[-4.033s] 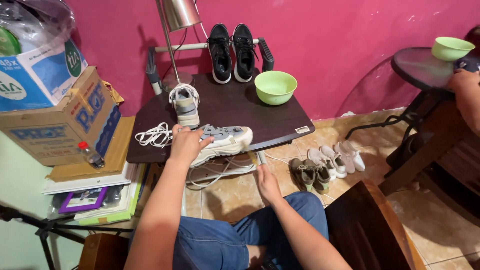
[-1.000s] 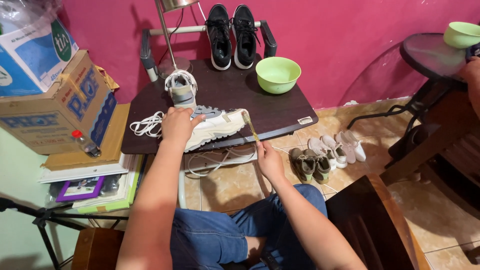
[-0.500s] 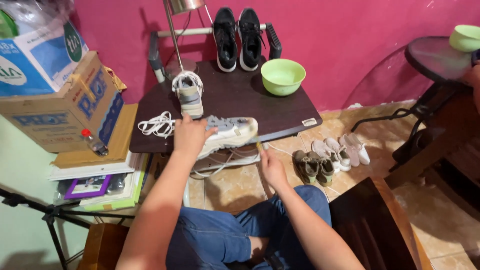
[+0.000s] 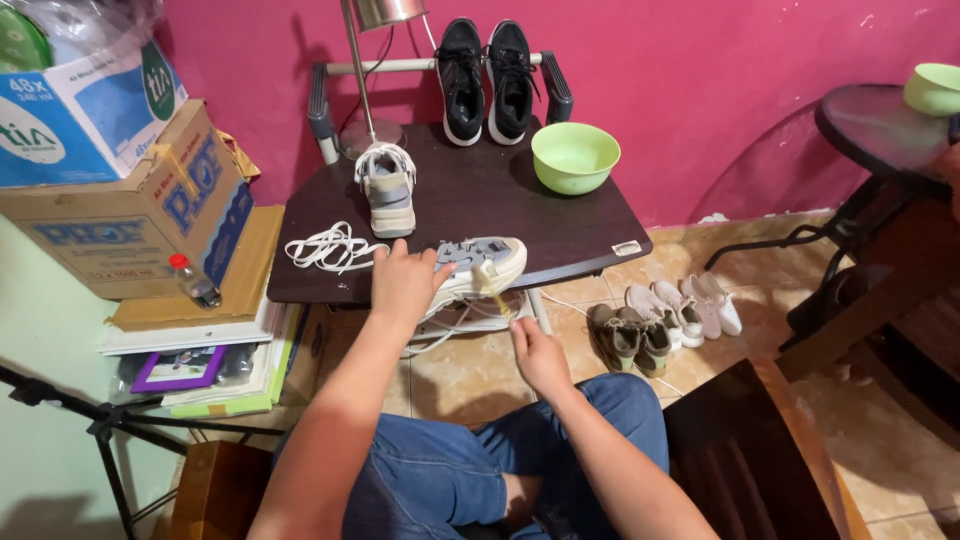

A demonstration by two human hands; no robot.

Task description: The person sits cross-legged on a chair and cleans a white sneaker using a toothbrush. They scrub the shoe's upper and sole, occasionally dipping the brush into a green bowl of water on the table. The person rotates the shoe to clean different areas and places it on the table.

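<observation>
My left hand [image 4: 405, 280] presses down on a grey and cream sneaker [image 4: 487, 262] that lies at the front edge of a dark table [image 4: 560, 225], toe to the right. Just below the table edge, my right hand [image 4: 540, 355] holds a small yellowish brush [image 4: 497, 303], whose tip touches the sneaker's sole near the toe. The matching sneaker [image 4: 388, 185] stands behind with no laces in it. Loose white laces [image 4: 325, 247] lie to the left of my left hand.
A green bowl [image 4: 575, 157], a black pair of sneakers [image 4: 487, 80] and a lamp stand [image 4: 365, 90] sit at the table's back. Cardboard boxes [image 4: 130, 210] are stacked at left. Small shoes [image 4: 660, 320] lie on the floor. A round table [image 4: 880, 130] stands at right.
My right hand has lowered the brush from beside the sneaker's toe to the sole at the table edge. My left hand stays on the sneaker.
</observation>
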